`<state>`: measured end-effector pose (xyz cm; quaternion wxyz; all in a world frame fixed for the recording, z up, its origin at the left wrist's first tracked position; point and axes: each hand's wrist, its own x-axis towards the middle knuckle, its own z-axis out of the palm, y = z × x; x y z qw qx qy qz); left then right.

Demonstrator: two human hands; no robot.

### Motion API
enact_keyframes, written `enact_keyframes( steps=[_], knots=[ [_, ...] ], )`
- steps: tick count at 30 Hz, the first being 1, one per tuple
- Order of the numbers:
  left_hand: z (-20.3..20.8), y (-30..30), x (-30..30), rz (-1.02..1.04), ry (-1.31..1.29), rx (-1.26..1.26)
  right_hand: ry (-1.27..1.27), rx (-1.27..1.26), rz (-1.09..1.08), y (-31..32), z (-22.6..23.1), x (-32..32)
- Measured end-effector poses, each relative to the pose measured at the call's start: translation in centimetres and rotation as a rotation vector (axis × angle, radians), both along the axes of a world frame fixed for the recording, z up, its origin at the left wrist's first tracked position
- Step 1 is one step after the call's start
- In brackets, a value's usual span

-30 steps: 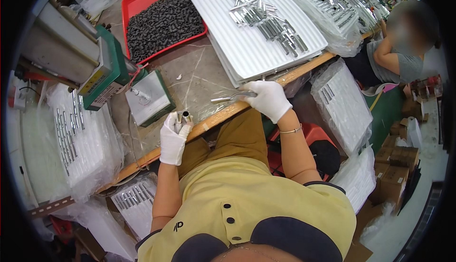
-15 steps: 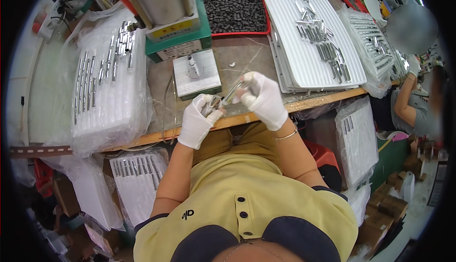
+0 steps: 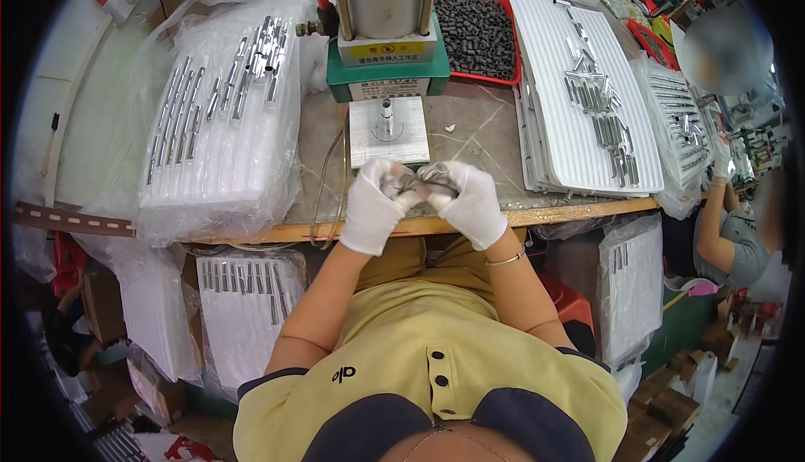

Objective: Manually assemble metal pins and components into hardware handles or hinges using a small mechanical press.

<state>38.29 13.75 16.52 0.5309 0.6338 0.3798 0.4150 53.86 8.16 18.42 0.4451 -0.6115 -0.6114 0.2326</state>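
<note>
My left hand (image 3: 373, 209) and my right hand (image 3: 474, 209), both in white gloves with bare fingertips, meet just above the table's front edge. Fingers of both are closed on small shiny metal tubes (image 3: 412, 184); blur and the fingers hide how many there are and how they fit together. Right behind my hands is a square metal block (image 3: 366, 133) with a short upright metal post (image 3: 387, 111) on it. Above that block stands a press (image 3: 387, 75) with a green base and a thick grey cylinder.
White ribbed foam sheets with metal tubes lie left (image 3: 226, 156) and right (image 3: 549, 68). A red tray (image 3: 517, 51) holds many dark short sleeves (image 3: 474, 34). A thin hose (image 3: 323, 189) runs left of the block. Another person's arm (image 3: 713, 227) shows far right.
My right hand has come down and inward, bringing its tube against what my left hand holds. The view has shifted, so the table things sit further right in the picture.
</note>
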Motion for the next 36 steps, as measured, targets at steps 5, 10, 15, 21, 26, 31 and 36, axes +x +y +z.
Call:
enact_keyframes(
  steps=[5,10,15,21,26,31,36],
  knots=[
    [0.2,6.5,0.5,0.231,0.142,0.264,0.266,0.143,-0.124,5.1,0.7,-0.1],
    [-0.4,10.0,-1.0,0.151,0.318,0.090,0.004,-0.027,-0.145,9.4,-0.7,-0.9],
    [-1.0,7.7,-3.8,0.147,-0.085,-0.089,-0.117,-0.037,-0.091,9.9,-1.3,-1.6],
    [1.5,3.6,-5.1,0.098,-0.216,-0.339,-0.239,-0.098,-0.193,7.1,0.6,-1.2],
    [2.3,0.1,-4.3,-0.298,-0.286,-0.392,0.466,-0.117,-0.073,1.4,2.8,-0.5],
    [2.4,-1.9,-2.2,-0.367,-0.207,-0.450,0.554,-0.251,0.095,-0.2,4.7,-0.3],
    [1.4,-3.1,-1.1,-0.123,0.137,0.014,0.575,-0.179,0.026,-1.5,4.6,-0.9]
  ],
)
